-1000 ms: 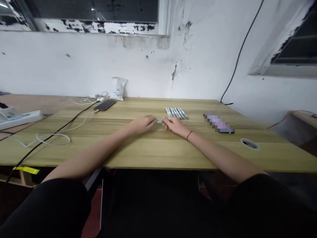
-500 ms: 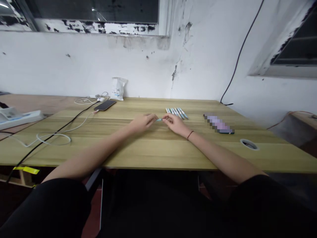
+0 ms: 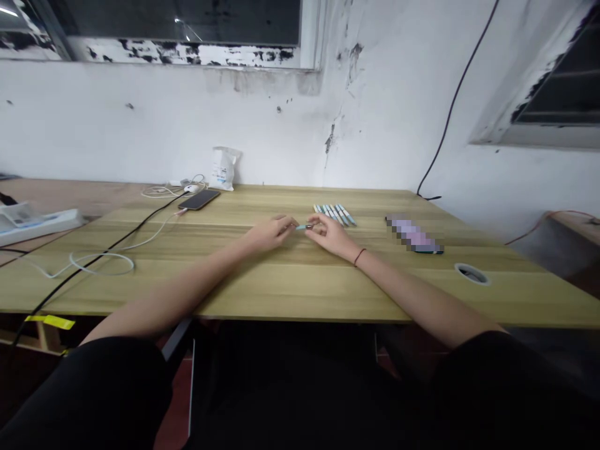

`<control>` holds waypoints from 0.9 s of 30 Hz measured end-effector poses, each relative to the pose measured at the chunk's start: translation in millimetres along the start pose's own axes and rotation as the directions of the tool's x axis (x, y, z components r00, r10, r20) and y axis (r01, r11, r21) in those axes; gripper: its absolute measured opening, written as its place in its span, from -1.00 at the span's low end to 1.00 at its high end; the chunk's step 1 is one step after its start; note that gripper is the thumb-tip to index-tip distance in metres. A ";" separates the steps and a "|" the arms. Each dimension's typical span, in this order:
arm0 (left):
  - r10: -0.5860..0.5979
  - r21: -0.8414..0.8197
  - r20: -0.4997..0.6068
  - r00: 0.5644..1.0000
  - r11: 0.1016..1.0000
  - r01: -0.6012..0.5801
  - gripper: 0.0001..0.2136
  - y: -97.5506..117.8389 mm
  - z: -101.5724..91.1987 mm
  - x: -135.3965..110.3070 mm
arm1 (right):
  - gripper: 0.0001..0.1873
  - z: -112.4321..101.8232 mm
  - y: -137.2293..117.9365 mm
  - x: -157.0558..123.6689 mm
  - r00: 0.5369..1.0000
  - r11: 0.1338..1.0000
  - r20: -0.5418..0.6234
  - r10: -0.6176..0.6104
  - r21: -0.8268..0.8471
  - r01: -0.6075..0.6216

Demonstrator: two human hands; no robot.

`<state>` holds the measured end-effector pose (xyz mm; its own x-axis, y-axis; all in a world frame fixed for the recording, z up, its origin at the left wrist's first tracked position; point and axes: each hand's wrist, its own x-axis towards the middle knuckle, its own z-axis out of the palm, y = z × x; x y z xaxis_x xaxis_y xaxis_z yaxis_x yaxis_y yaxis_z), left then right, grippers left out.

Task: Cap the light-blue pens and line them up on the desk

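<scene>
Both my hands rest on the wooden table (image 3: 290,281) near its middle. My left hand (image 3: 269,231) and my right hand (image 3: 328,232) pinch the two ends of a small light-blue pen (image 3: 304,227) held between them. The fingers of both hands are closed on it. Just behind my right hand lies a row of several similar blue-and-white pens (image 3: 335,214), side by side.
A dark phone (image 3: 198,199) lies at the back left with a white cable (image 3: 100,262) looping toward the front. A black cable (image 3: 94,256) crosses the left side. A white bag (image 3: 222,167) stands by the wall. A blurred flat object (image 3: 415,234) and a cable hole (image 3: 471,272) are at the right.
Both hands have lifted slightly and shifted a little toward the wall with the pen between them. The row of pens has not moved.
</scene>
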<state>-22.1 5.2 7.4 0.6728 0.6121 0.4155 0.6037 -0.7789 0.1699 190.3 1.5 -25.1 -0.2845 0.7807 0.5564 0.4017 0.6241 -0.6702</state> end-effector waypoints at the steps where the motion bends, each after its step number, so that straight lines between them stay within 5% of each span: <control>1: -0.003 -0.003 0.000 1.000 1.000 0.003 -0.70 0.1 0.0 -0.1 | -0.72 0.2 1.0 0.2 1.000 1.000 0.002 -0.021 -0.006 0.021; 5: -0.020 -0.010 0.002 1.000 1.000 0.020 -0.70 0.8 0.7 -0.9 | -0.80 0.4 3.5 1.6 1.000 0.999 0.004 0.013 -0.036 -0.013; 15: 0.010 -0.004 0.003 1.000 1.000 -0.010 -0.71 3.0 0.9 -1.0 | -0.52 0.5 2.7 1.8 0.973 0.974 0.111 0.203 0.075 -0.212; 19: -0.007 -0.017 0.020 1.000 1.000 0.007 -0.70 3.7 0.3 -0.6 | -0.70 0.9 -0.3 0.2 0.998 0.997 0.025 0.060 0.043 -0.061; 27: -0.003 -0.029 0.100 0.995 1.000 0.006 -0.60 -12.1 -1.6 1.2 | -0.82 -9.8 -11.0 2.0 0.984 0.943 -0.061 -0.169 -0.299 0.143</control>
<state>-29.3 15.1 7.3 0.7104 0.6250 0.3234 0.5951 -0.7789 0.1980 193.9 -4.1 -11.9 -0.2949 0.6608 0.6902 0.5989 0.6907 -0.4054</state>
